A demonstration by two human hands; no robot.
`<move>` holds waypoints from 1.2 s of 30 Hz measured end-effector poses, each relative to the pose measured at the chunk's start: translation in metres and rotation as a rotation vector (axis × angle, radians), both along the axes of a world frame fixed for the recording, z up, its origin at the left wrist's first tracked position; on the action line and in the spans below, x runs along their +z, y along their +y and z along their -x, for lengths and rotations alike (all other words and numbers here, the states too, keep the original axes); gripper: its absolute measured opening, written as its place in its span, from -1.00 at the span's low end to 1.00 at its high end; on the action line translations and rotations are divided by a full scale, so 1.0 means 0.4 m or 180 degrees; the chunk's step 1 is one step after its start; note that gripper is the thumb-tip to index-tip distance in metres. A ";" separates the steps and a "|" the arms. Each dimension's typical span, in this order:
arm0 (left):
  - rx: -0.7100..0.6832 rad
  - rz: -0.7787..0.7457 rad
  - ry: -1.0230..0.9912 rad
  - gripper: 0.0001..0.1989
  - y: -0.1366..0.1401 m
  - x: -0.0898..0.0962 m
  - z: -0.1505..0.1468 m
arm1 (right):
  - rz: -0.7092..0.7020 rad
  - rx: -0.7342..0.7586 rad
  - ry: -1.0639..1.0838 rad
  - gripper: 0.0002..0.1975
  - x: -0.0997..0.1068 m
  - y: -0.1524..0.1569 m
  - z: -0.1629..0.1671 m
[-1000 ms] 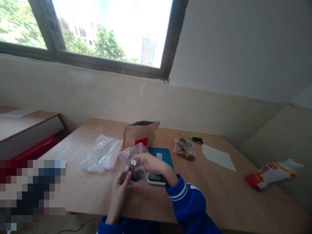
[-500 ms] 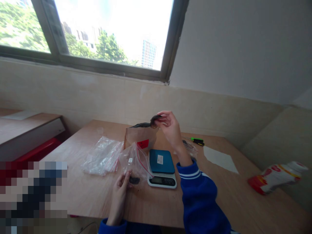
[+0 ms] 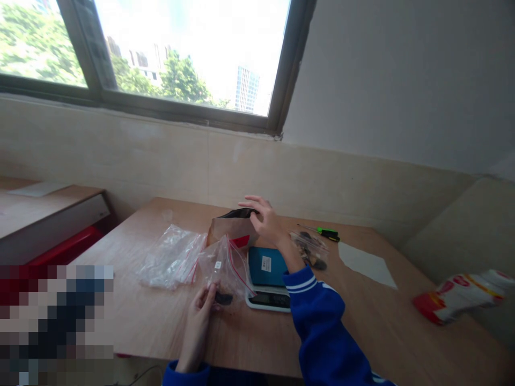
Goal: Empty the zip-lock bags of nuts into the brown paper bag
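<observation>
My left hand (image 3: 201,303) pinches the lower end of a clear zip bag (image 3: 215,273) with a red seal line and a small white label. A dark flat piece (image 3: 224,298) shows at the bag's bottom, beside my fingertips. At the mouth of a brown paper bag (image 3: 227,228) with a dark lining and a red patch, my right hand (image 3: 267,222) has its fingers spread. No piece is visible in it, and its thumb is close to the rim. A kitchen scale (image 3: 257,268) with a blue plate stands between, partly covered by my right forearm.
Several empty clear bags (image 3: 173,257) lie at the left. To the right are a clear bag of dark pieces (image 3: 309,249), green and black screwdrivers (image 3: 328,232), white paper (image 3: 366,264) and a red-and-white bottle (image 3: 462,295) near the wall.
My right hand has moved slightly left and down to the paper bag's mouth. The dark piece it pinched is no longer visible, and its fingers have spread. My left hand keeps its hold.
</observation>
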State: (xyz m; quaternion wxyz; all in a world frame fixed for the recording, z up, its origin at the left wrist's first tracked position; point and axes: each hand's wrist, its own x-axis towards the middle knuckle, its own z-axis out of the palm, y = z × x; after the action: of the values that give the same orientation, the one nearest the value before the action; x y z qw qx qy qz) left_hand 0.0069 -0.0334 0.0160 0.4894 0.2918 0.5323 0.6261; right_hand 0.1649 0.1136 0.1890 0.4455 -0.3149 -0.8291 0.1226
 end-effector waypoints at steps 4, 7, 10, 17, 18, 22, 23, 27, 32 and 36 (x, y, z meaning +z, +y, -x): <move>-0.0006 0.0036 -0.0005 -0.46 0.000 0.000 0.000 | -0.0014 -0.0050 0.0216 -0.49 0.019 -0.025 -0.014; -0.0013 0.0029 -0.0108 -0.46 -0.003 0.007 -0.004 | 0.0396 0.0214 0.0406 -0.59 0.026 -0.060 -0.025; -0.0078 -0.0033 -0.0210 -0.48 -0.008 0.014 -0.009 | 0.1349 0.0893 0.0158 -0.68 0.016 -0.105 -0.026; -0.0027 -0.0353 -0.0550 -0.47 -0.012 0.029 -0.020 | 0.2182 0.0748 -0.1107 -0.81 -0.041 -0.158 0.012; -0.0012 -0.0383 -0.0632 -0.48 -0.013 0.035 -0.021 | 0.2261 0.0699 -0.1054 -0.83 -0.046 -0.158 0.017; -0.0194 -0.0572 -0.0990 -0.49 -0.020 0.064 -0.021 | 0.2364 0.0821 -0.1015 -0.81 -0.061 -0.162 0.028; -0.0264 -0.0596 -0.1017 -0.49 -0.021 0.068 -0.020 | 0.2438 0.0931 -0.1068 -0.82 -0.066 -0.164 0.029; -0.0266 -0.0530 -0.0741 -0.49 -0.015 0.055 -0.013 | 0.2649 0.1304 -0.1175 -0.80 -0.091 -0.168 0.035; 0.0177 -0.0425 -0.0164 -0.49 -0.004 0.028 0.000 | 0.2166 0.1445 -0.1158 -0.75 -0.109 -0.167 0.040; 0.0368 -0.0496 -0.0067 -0.47 -0.008 0.035 0.005 | 0.2405 0.1500 -0.1046 -0.75 -0.111 -0.169 0.040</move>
State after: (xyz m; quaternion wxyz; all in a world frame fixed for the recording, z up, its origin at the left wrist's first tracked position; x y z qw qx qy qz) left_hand 0.0047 -0.0364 0.0299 0.4338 0.2912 0.4928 0.6958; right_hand 0.1487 0.0460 0.1447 0.1227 -0.2735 -0.8347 0.4619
